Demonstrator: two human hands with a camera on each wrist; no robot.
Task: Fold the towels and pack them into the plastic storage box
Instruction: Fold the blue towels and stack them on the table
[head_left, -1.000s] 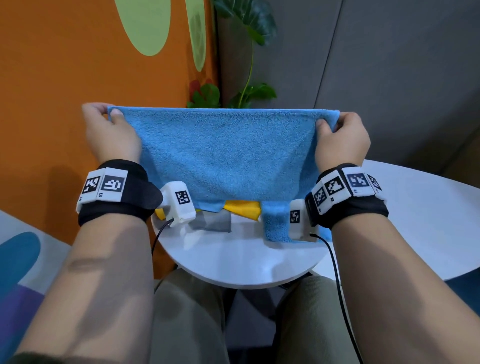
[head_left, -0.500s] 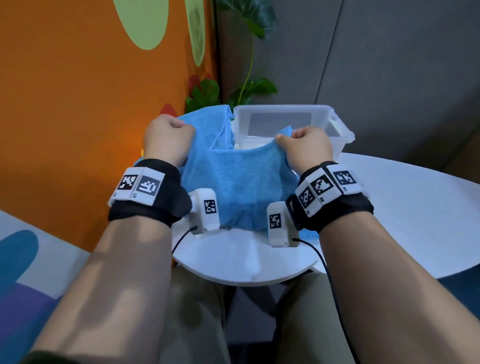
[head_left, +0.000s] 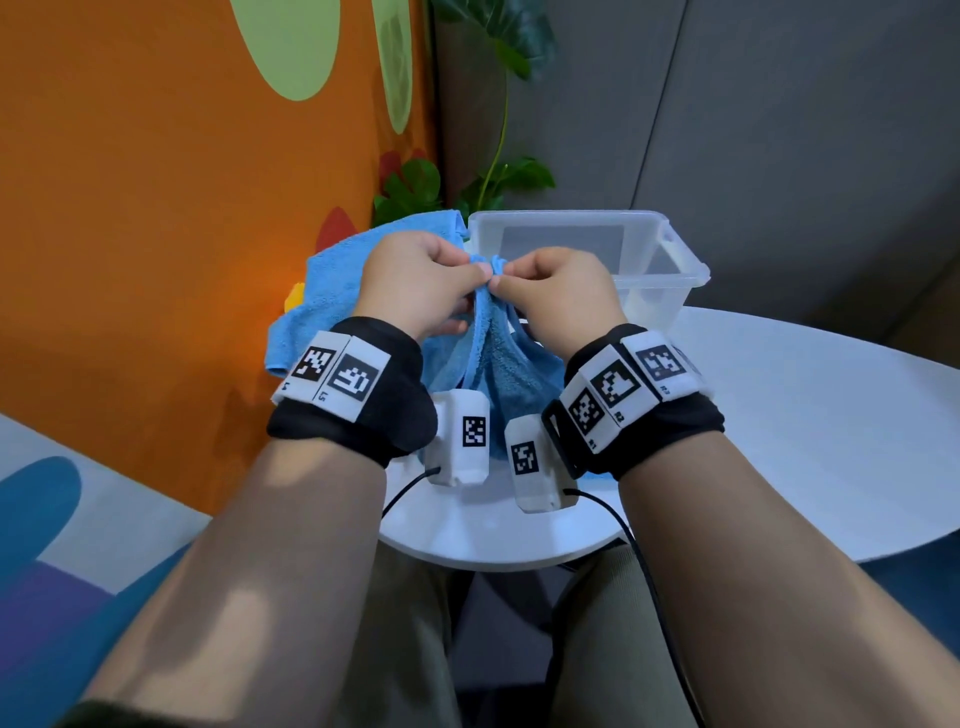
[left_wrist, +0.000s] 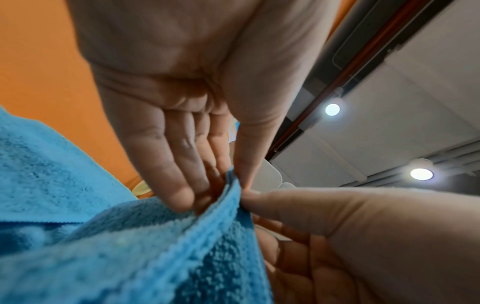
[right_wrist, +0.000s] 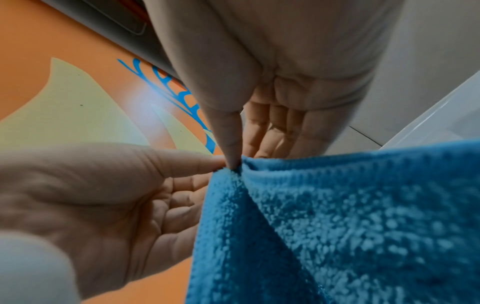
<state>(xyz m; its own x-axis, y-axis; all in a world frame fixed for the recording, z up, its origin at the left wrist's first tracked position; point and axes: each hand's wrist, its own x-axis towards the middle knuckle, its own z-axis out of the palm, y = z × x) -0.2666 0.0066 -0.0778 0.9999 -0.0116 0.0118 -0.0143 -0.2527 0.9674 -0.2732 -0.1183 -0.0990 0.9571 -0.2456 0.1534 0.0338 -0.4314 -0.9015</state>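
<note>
A blue towel (head_left: 501, 376) hangs doubled over the near part of the round white table (head_left: 805, 441). My left hand (head_left: 415, 280) and right hand (head_left: 561, 291) meet above it, each pinching a top corner, the two corners pressed together. In the left wrist view, the left hand (left_wrist: 218, 191) has thumb and fingers closed on the towel's hem (left_wrist: 155, 257). In the right wrist view, the right hand (right_wrist: 244, 158) pinches the other corner of the towel (right_wrist: 337, 216). The clear plastic storage box (head_left: 675, 270) stands just behind the hands, and looks empty.
A second blue towel (head_left: 332, 291) lies heaped on the table's left side, with a bit of yellow cloth (head_left: 295, 301) showing under it. An orange wall stands close on the left, and a potted plant (head_left: 498, 171) behind the box. My knees are under the table's near edge.
One second ago the towel was stretched wide between my raised hands. Both hands have come down and together, bringing its two top corners to meet, so the towel now hangs folded in half.
</note>
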